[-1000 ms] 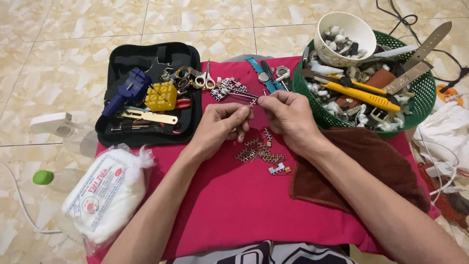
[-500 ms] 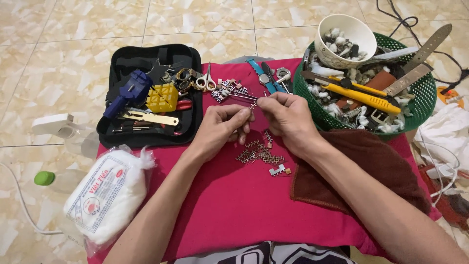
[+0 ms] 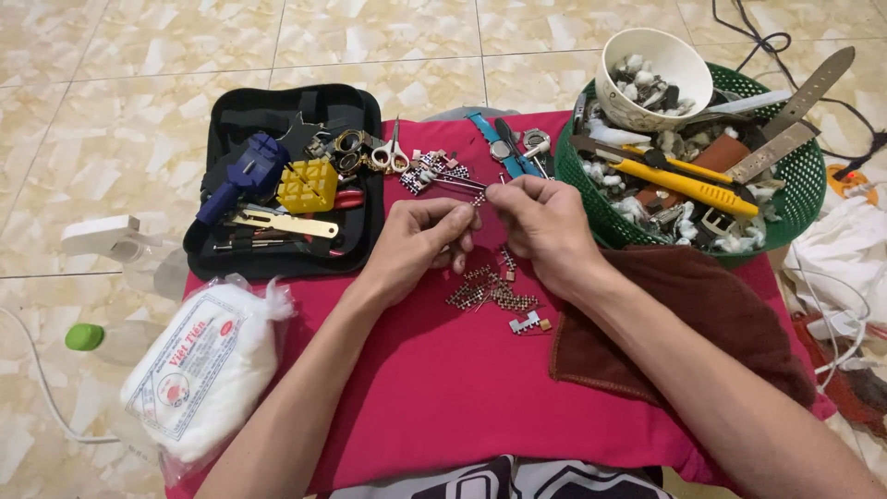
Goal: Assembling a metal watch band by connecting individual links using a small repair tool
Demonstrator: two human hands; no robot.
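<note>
My left hand (image 3: 420, 242) and my right hand (image 3: 545, 222) meet over a pink cloth (image 3: 443, 388), fingertips pinched together on a small metal watch-band piece (image 3: 478, 200). Just below the hands lies a loose heap of metal watch-band links (image 3: 490, 288). More link pieces (image 3: 434, 171) lie beyond the fingers. A small link segment (image 3: 527, 322) rests near my right wrist.
An open black tool case (image 3: 282, 185) with a blue tool, a yellow block and small scissors sits at the left. A green basket (image 3: 804, 185) with a white bowl, a yellow knife and straps stands at the right. A brown towel (image 3: 684, 314) and a cotton bag (image 3: 203, 370) flank me.
Both hands stay pinched on the small piece, with only slight finger shifts. Nothing else has moved.
</note>
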